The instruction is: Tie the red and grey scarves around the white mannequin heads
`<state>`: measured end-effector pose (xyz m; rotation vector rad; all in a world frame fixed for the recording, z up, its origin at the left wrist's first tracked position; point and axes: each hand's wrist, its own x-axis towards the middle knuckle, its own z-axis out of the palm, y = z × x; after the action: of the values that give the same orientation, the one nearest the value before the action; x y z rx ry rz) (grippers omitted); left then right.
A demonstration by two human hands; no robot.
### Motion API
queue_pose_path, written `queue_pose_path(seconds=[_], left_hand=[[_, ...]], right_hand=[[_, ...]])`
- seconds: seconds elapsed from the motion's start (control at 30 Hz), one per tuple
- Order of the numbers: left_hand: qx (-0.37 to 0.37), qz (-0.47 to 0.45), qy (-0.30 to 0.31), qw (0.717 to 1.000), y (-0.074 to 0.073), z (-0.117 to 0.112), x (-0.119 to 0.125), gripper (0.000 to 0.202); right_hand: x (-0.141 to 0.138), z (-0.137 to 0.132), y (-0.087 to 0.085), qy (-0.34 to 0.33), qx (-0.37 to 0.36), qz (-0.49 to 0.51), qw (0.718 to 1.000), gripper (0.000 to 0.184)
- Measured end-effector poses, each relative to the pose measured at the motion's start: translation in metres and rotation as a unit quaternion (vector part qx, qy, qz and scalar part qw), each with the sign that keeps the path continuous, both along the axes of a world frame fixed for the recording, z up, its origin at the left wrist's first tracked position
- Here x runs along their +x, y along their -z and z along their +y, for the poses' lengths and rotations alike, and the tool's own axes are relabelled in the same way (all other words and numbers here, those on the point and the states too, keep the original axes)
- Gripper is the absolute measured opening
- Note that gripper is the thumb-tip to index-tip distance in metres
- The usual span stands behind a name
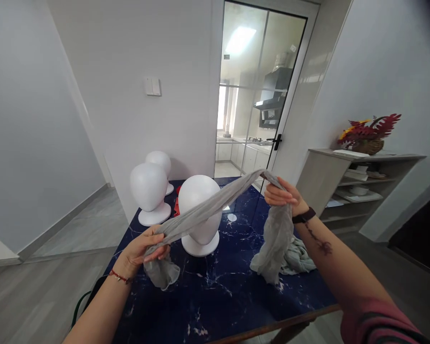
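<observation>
A thin grey scarf (215, 199) is stretched in a gathered band between my two hands, rising to the right. My left hand (146, 246) is closed on it, and a short loose end droops beneath the fingers. Higher up, my right hand (281, 193) grips the other part, with a longer tail hanging down toward the table. Behind the band stands a white foam mannequin head (200, 191) on a round base, partly covered by the scarf in this view. I cannot tell whether the scarf touches it.
Another white mannequin head (148, 186) stands at the left, with a further head (161, 160) behind it. Something red (176, 205) shows between the heads. A crumpled grey-green cloth (297, 258) lies on the dark blue marbled table (215, 306). A shelf unit (365, 160) stands at the right.
</observation>
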<state>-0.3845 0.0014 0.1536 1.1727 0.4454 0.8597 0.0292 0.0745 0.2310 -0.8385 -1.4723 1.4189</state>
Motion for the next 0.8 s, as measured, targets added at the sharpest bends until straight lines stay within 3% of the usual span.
queue_pose_path(seconds=[0.13,0.23,0.33,0.43,0.5,0.57,0.6,0.67,0.73,0.8], left_hand=[[-0.031,-0.085,-0.06,0.994,-0.01,0.014,-0.003,0.02],[-0.072,-0.217,-0.112,0.967,-0.017,0.024,0.002,0.026],[-0.081,-0.336,-0.155,0.925,-0.02,0.034,0.007,0.029],[-0.059,-0.364,-0.189,0.91,-0.018,0.039,0.002,0.025],[-0.043,-0.275,-0.211,0.937,-0.013,0.038,-0.012,0.023],[-0.042,-0.084,-0.214,0.972,-0.009,0.033,-0.035,0.019],[-0.047,0.027,-0.201,0.978,-0.008,0.03,-0.047,0.014],[-0.054,0.203,-0.168,0.963,-0.014,0.024,-0.068,0.005],[-0.032,0.268,-0.179,0.946,-0.03,0.021,-0.074,0.03],[0.038,0.224,-0.254,0.94,-0.055,0.028,-0.06,0.05]], right_hand=[[-0.015,0.034,-0.025,0.004,-0.021,0.067,0.998,0.04],[-0.031,0.064,-0.033,-0.031,-0.051,0.143,0.988,0.037],[-0.05,0.094,-0.034,-0.095,-0.081,0.214,0.969,0.04],[-0.068,0.119,-0.035,-0.179,-0.099,0.251,0.946,0.031],[-0.081,0.13,-0.038,-0.217,-0.11,0.246,0.938,0.025],[-0.095,0.137,-0.046,-0.24,-0.116,0.22,0.939,0.025],[-0.102,0.139,-0.052,-0.251,-0.117,0.194,0.941,0.027],[-0.119,0.141,-0.066,-0.283,-0.116,0.109,0.946,0.028],[-0.137,0.139,-0.08,-0.327,-0.106,-0.003,0.939,0.026],[-0.156,0.134,-0.094,-0.368,-0.075,-0.098,0.921,0.022]])
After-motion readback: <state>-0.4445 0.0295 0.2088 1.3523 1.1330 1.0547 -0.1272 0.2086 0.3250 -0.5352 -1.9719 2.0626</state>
